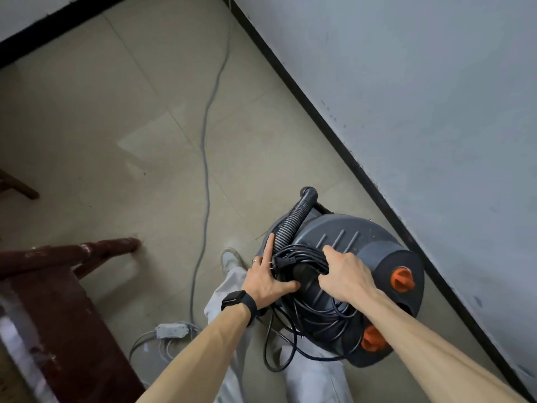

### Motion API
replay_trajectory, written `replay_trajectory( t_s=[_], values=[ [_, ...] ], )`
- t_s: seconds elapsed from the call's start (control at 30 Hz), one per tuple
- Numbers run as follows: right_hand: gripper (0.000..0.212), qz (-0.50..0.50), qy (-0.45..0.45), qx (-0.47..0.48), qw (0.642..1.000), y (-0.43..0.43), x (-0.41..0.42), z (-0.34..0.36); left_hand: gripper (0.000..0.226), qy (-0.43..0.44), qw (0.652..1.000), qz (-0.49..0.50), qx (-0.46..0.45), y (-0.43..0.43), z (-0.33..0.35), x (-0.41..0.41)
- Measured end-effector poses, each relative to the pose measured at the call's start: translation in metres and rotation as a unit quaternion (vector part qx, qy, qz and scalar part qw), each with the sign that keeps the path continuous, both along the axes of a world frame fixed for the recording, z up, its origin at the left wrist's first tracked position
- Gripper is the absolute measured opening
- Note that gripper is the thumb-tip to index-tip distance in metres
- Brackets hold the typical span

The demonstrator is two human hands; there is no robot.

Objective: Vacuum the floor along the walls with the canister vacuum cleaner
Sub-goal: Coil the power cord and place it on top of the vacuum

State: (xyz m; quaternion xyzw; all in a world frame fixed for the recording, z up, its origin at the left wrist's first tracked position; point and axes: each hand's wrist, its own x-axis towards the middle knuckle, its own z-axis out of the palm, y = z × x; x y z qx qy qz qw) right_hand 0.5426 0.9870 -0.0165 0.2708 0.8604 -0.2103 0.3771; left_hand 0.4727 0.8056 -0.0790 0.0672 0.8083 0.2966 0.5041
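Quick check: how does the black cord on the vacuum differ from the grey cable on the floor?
The black cord is bundled in loops on the vacuum, gripped by the right hand; the grey cable runs stretched out along the floor, untouched. The black cord's plug shows bare prongs, unplugged; the grey cable leads to a white power strip. Both are thin flexible leads.

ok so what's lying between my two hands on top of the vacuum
In the head view, the coiled black cord and its plug lie between the left hand and the right hand, on top of the vacuum; the right hand grips the coil.
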Motion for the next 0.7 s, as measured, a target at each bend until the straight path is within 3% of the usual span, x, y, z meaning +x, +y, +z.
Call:
replay_trajectory(
  t_s=[0.37,0.7],
  values=[
    [0.018,0.067,0.026,0.027,0.997,-0.060,-0.191,0.142,0.123,0.060,0.987,0.147,0.032,-0.063,0.127,-0.150],
    [0.019,0.190,0.099,-0.006,0.977,-0.150,-0.362,0.206,0.120,0.132,0.944,0.298,0.053,-0.158,0.198,-0.287]
  ],
)
